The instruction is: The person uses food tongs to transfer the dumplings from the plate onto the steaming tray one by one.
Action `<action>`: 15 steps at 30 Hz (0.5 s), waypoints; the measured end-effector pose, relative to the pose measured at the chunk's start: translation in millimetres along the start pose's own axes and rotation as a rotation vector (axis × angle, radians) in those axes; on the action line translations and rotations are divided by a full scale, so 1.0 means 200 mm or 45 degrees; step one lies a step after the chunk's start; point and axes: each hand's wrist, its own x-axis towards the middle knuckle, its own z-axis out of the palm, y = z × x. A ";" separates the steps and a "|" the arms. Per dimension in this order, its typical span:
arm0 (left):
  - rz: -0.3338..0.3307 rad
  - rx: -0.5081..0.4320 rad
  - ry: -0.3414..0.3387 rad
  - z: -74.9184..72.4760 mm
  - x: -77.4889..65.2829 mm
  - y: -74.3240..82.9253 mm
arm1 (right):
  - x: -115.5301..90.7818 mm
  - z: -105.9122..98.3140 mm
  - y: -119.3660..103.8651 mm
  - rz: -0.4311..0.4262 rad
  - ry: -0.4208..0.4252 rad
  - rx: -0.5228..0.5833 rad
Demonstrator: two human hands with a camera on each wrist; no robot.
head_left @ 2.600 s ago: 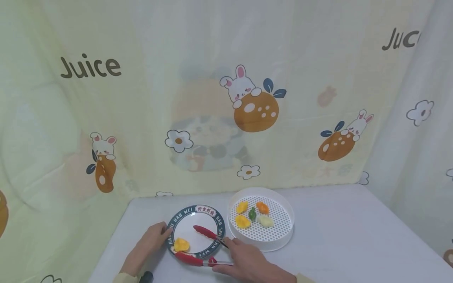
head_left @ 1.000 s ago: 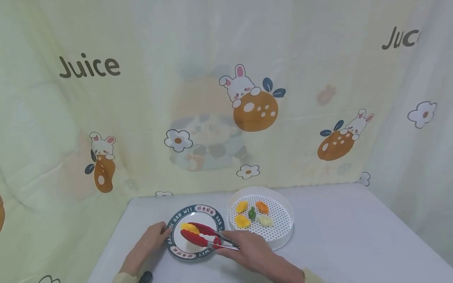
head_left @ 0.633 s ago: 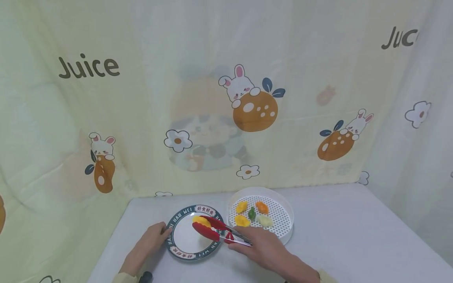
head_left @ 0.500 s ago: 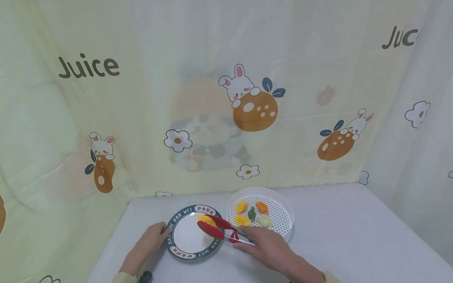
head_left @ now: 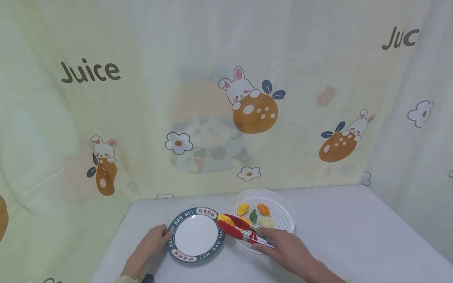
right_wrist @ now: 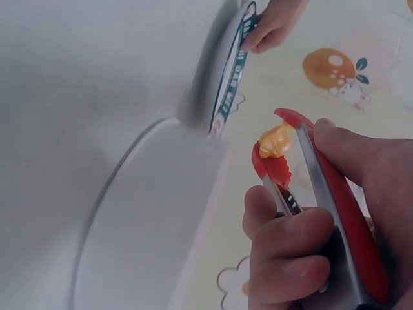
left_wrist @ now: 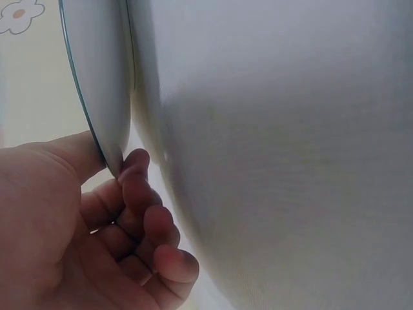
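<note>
My left hand point(head_left: 154, 239) pinches the left rim of a white plate point(head_left: 196, 236) with a dark green lettered border; in the left wrist view the thumb lies over the rim and the fingers curl beneath. My right hand point(head_left: 283, 247) grips red-tipped metal tongs point(right_wrist: 335, 206). Between the tong tips sits a yellow dumpling-shaped piece point(right_wrist: 275, 141), held in the air between the plate and a white perforated steamer tray point(head_left: 288, 214). In the tray lie a yellow piece point(head_left: 243, 209), an orange piece point(head_left: 263, 209), a green piece point(head_left: 253, 216) and a pale piece point(head_left: 266, 223); another yellow one is mostly behind the tongs.
Plate and tray stand side by side on a white-covered table point(head_left: 336, 224). Behind hangs a pale curtain point(head_left: 301, 149) printed with rabbits, fruit and flowers. A small black object point(head_left: 148, 278) shows near the left wrist.
The tongs closed on the yellow piece at the plate's lower left, lifted it and carried it right to the tray's left edge. My left hand has stayed at the plate's rim.
</note>
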 end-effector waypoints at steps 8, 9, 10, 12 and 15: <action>0.022 -0.006 0.026 0.00 -0.01 0.01 | 0.00 -0.03 0.10 0.086 0.037 -0.047; 0.019 -0.002 0.025 0.00 -0.02 0.01 | 0.00 -0.04 0.11 0.094 0.039 -0.048; 0.011 0.000 0.024 0.00 -0.02 0.01 | 0.00 -0.04 0.12 0.098 0.039 -0.047; 0.001 0.004 0.019 0.00 -0.02 0.01 | 0.00 -0.05 0.14 0.098 0.048 -0.047; -0.008 0.006 0.016 0.00 -0.02 0.02 | 0.00 -0.06 0.18 0.080 0.075 -0.066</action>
